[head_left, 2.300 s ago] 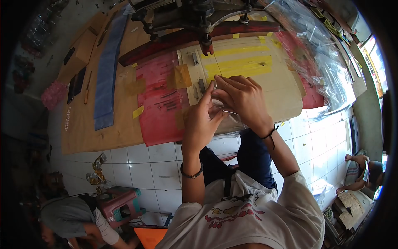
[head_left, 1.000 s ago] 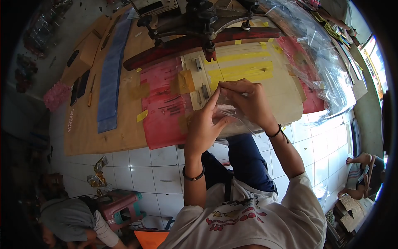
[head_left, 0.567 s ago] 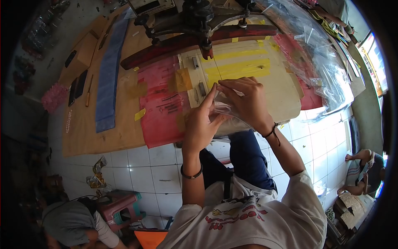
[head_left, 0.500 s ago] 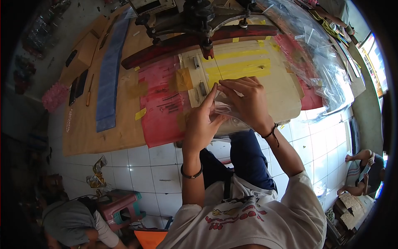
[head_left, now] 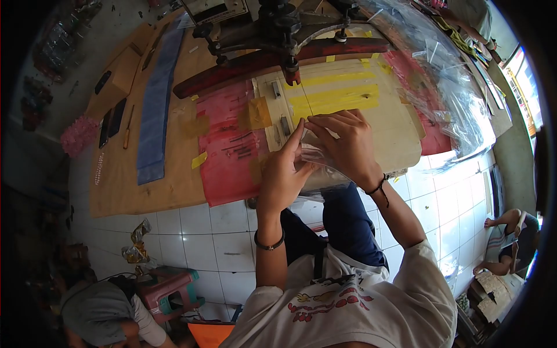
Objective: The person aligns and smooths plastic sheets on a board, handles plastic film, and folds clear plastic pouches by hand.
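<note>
Both of my hands hold a clear plastic sheet (head_left: 318, 155) over the near edge of the work board (head_left: 389, 127). My left hand (head_left: 284, 174) pinches it from the left, its thumb and forefinger meeting the plastic. From the right, my right hand (head_left: 351, 145) grips the same sheet with bent fingers, the fingertips close to those of the left. Part of the plastic hangs below my hands. Yellow tape (head_left: 336, 100) and a small metal block (head_left: 285, 126) lie on the board just beyond. Above it spans a machine's red bar (head_left: 243, 65).
Red sheeting (head_left: 232, 168) covers the table left of the board, then a blue strip (head_left: 154, 127), a screwdriver (head_left: 127, 130) and phones (head_left: 117, 116). Clear plastic (head_left: 452, 98) is heaped at the right. A person (head_left: 104, 310) is low at left, near a stool (head_left: 171, 296); another sits at far right.
My hands stay almost in place, still holding the plastic sheet. The view has shifted very slightly.
</note>
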The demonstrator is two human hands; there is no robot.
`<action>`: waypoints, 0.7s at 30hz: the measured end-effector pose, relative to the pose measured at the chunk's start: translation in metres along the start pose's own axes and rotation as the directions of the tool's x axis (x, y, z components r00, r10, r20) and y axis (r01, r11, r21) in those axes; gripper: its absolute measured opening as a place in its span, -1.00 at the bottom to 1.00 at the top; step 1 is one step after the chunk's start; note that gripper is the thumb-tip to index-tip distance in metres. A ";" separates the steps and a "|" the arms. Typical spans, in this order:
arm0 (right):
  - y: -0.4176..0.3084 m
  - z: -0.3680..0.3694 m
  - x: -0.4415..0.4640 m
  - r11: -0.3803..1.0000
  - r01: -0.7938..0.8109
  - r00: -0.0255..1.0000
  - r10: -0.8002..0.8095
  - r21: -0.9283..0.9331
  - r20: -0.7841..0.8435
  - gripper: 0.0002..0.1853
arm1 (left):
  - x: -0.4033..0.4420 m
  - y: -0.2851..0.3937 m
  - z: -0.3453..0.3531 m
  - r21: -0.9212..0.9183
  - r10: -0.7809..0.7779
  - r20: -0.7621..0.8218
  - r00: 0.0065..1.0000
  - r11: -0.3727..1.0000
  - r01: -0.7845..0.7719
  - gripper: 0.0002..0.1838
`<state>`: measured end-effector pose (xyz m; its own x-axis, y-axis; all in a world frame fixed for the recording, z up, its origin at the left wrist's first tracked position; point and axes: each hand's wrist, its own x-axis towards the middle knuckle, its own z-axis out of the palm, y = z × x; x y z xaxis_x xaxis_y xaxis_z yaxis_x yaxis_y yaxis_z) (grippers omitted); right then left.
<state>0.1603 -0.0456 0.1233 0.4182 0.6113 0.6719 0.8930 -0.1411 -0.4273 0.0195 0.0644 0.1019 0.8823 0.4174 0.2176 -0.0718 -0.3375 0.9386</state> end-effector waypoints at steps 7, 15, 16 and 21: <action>0.000 0.000 0.000 1.000 0.019 1.000 -0.019 -0.012 0.005 -0.80 | 0.000 0.000 0.000 -0.032 -0.009 0.001 1.000 0.999 0.009 0.00; -0.001 -0.002 -0.002 0.981 0.133 0.991 -0.133 -0.144 0.008 -0.70 | -0.001 0.007 -0.001 -0.019 -0.032 0.003 0.999 0.999 0.033 -0.01; -0.002 -0.002 -0.002 0.972 0.158 0.987 -0.157 -0.173 0.017 -0.67 | -0.001 0.007 -0.001 -0.012 -0.034 0.002 0.999 0.999 0.034 -0.01; -0.004 -0.002 -0.002 0.977 0.143 0.990 -0.143 -0.159 0.013 -0.63 | 0.000 0.003 0.001 -0.029 -0.004 -0.013 1.000 1.000 0.003 -0.01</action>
<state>0.1565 -0.0482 0.1245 0.2842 0.6349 0.7185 0.9586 -0.1742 -0.2253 0.0196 0.0620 0.1043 0.8762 0.4300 0.2176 -0.0824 -0.3111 0.9468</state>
